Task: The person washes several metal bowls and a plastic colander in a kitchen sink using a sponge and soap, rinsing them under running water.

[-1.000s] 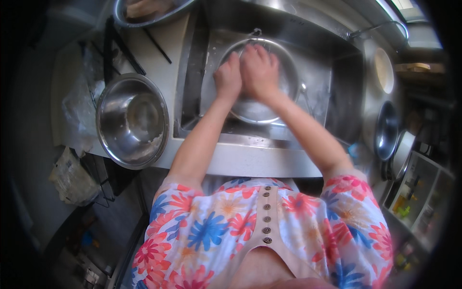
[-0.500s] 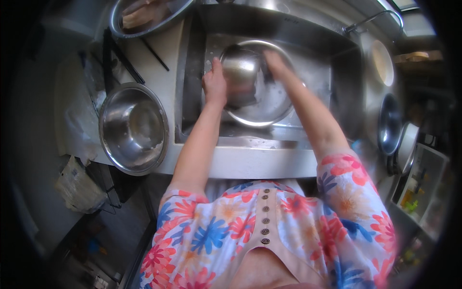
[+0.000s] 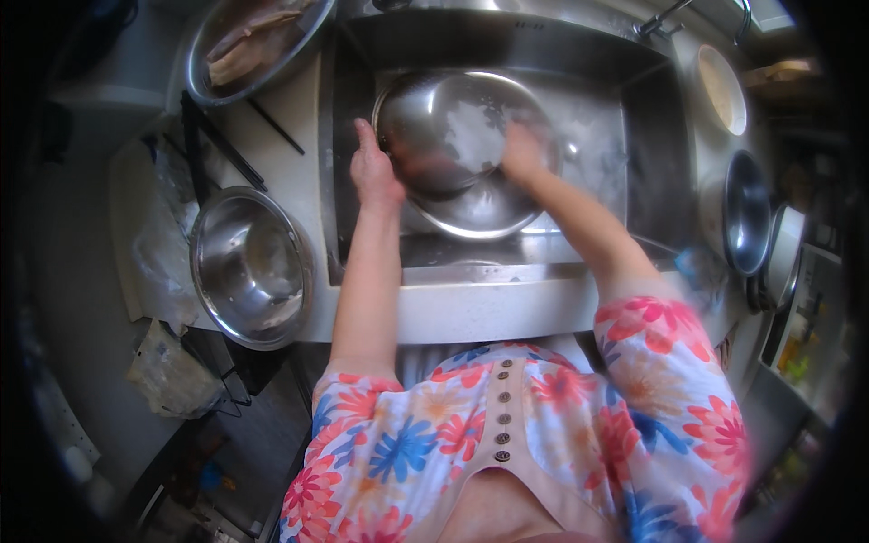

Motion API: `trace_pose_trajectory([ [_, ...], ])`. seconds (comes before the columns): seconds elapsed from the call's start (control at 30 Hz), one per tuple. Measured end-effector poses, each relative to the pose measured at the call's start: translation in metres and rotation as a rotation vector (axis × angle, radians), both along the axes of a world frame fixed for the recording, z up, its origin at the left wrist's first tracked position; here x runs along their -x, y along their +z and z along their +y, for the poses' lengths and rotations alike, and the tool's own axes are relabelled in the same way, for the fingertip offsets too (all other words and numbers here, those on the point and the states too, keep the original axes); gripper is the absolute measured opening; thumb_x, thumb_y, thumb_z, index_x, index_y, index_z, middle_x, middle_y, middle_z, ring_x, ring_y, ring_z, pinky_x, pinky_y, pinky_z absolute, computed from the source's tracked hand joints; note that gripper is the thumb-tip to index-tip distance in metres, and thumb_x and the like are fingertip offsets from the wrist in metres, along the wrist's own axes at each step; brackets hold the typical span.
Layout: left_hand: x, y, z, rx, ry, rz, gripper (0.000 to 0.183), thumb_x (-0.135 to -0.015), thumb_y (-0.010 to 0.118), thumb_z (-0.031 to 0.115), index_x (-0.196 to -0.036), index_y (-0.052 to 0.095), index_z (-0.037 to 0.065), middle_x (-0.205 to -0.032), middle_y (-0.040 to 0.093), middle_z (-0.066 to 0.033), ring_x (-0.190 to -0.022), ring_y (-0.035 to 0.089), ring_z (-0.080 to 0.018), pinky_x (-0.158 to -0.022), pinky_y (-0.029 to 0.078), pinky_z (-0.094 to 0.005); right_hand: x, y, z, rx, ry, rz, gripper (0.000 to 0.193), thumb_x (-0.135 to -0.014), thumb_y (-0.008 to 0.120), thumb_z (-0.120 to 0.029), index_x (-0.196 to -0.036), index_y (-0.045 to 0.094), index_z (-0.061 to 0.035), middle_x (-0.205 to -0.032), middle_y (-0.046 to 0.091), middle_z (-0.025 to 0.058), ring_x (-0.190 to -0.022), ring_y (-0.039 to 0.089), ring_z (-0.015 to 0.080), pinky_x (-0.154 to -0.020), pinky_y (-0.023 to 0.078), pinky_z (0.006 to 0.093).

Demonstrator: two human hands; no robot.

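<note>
Head view: in the sink (image 3: pixel 593 113), a metal bowl (image 3: pixel 430 122) is tilted against the left hand (image 3: pixel 375 172), just right of it; its right side is overlapped by the blurred right hand (image 3: pixel 527 152). Neither grip can be told.

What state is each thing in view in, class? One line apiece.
Sink bowl: uncovered
Left hand: at that bowl's left edge, grip unclear
Right hand: over that bowl, blurred
Counter bowl: uncovered, marked inside
Upper-left bowl: uncovered, holding pale pieces
Dark pan: uncovered
Faucet: flow unclear
</note>
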State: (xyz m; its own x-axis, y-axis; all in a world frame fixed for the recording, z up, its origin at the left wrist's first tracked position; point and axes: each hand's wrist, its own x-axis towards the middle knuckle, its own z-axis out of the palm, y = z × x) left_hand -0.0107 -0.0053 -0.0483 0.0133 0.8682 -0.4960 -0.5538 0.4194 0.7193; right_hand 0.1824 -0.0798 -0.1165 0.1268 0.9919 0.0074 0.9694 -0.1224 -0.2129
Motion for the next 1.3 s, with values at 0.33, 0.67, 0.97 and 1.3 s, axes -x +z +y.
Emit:
trace_pose_trajectory([
  [0.33, -0.019, -0.02, -0.015, 0.128, -0.082, 0.109, 0.05, -0.086, 0.043, 0.042, -0.104, 0.048, -0.004, -0.099, 0.053, -0.0105, -0.09, 0.051, -0.0197, -0.076, 0.044, -0.0307, 0.048, 0.09, 0.0, -0.417, 0.019, 0.698, 0.02, -0.074, 0.058, -0.016, -0.09, 0.057, -0.0032, -0.081, 0.056, 0.0105, -0.074, 0.055, 0.0241, -0.066, 0.044, 0.0309],
  [0.67, -0.009, -0.015, -0.006, 0.154, -0.14, 0.141, 0.051, -0.086, 0.044, 0.042, -0.102, 0.048, -0.006, -0.102, 0.051, -0.0117, -0.089, 0.052, -0.0202, -0.076, 0.044, -0.0313, -0.026, -0.034, 0.017, -0.08, -0.362, 0.569, 0.031, -0.085, 0.036, -0.026, -0.086, 0.056, -0.0015, -0.087, 0.056, 0.0224, -0.086, 0.052, 0.039, -0.076, 0.04, 0.0431],
  [0.97, -0.009, 0.028, -0.001, -0.017, 0.032, -0.106, 0.056, -0.078, 0.055, 0.046, -0.104, 0.049, -0.003, -0.101, 0.053, -0.0088, -0.09, 0.053, -0.0202, -0.075, 0.046, -0.034, 0.022, 0.003, -0.016, 0.391, 0.391, -0.063, 0.028, -0.077, 0.042, -0.014, -0.102, 0.053, -0.0081, -0.103, 0.054, 0.0135, -0.098, 0.049, 0.0287, -0.08, 0.041, 0.0415],
  [1.3, -0.023, 0.008, -0.011, 0.08, 0.127, -0.495, 0.054, -0.083, 0.046, 0.045, -0.119, 0.038, 0.006, -0.121, 0.041, -0.009, -0.107, 0.042, -0.0267, -0.09, 0.036, -0.0433, 0.057, 0.101, -0.015, -0.527, -0.335, 0.838, 0.02, -0.078, 0.052, -0.013, -0.091, 0.05, 0.0022, -0.077, 0.056, 0.0129, -0.074, 0.054, 0.0263, -0.069, 0.043, 0.035],
])
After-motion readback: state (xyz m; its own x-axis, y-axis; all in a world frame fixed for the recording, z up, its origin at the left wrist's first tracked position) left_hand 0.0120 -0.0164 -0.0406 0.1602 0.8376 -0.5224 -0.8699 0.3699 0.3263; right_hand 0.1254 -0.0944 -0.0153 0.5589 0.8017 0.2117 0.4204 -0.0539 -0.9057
